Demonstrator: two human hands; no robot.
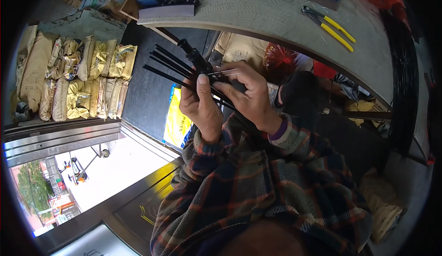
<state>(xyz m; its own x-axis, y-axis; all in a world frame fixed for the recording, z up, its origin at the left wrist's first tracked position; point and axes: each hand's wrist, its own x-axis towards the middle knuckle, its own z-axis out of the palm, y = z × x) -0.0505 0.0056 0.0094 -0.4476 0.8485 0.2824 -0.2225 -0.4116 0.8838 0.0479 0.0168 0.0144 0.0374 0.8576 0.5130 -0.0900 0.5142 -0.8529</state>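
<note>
Gripping the black rods point(171, 63), the left hand point(202, 111) was curled round them, thumb on top. Long axis ran upper left to lower right, free ends fanned past the left hand, the nearer one to them. Thicker black shaft point(195, 59) slanted up steeper. Right hand point(248, 92) half closed, fingertips at the bundle's right side by thin pale wires point(225, 73); from where I stood, couldn't tell if it pinched any. Yellow-handled cutters point(329, 28) lay well apart, up right on the bench point(276, 14).
</note>
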